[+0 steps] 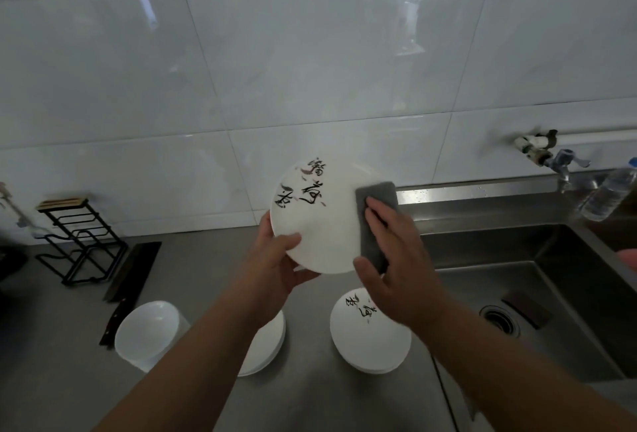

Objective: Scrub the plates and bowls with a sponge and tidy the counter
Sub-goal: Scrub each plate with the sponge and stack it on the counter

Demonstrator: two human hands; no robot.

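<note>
I hold a white plate [320,225] with black brush lettering tilted up above the counter. My left hand [275,259] grips its lower left rim, thumb on the face. My right hand [396,259] presses a grey sponge [375,211] against the plate's right edge, fingers on top and thumb below. On the counter below sit a stack of lettered white plates [370,338], a second white stack [269,349] partly hidden by my left arm, and white bowls [148,331] at the left.
A steel sink [537,294] with a drain lies to the right, a tap [558,159] on the wall above it. A clear water bottle [610,190] stands at the sink's far corner. A black wire rack [79,242] and a dark knife [131,280] lie at the left.
</note>
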